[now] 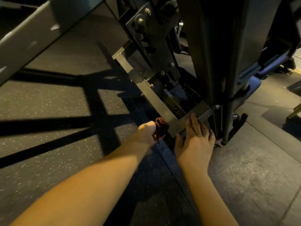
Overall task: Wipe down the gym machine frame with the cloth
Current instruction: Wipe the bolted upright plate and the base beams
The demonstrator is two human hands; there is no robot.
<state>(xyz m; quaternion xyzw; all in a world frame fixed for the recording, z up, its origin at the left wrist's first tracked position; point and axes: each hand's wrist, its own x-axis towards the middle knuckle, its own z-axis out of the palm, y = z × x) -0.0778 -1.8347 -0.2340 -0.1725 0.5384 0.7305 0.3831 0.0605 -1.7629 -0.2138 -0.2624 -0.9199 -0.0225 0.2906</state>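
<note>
A dark red cloth [160,126], clamped in the grip of the left hand [146,132], is held at a low corner of the gym machine frame [151,93]; the right hand [197,141], fingers flat, is braced on the crossbar [202,113], apparently for balance.

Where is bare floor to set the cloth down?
The speckled floor left of the left hand and cloth is bare, as is the grey mat beside the right hand. Behind the frame bar, brackets crowd.

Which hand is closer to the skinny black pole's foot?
Right. The right hand rests open on the frame bar, just beside the pole's foot; the left hand grips the cloth farther off, at the bar's corner.
</note>
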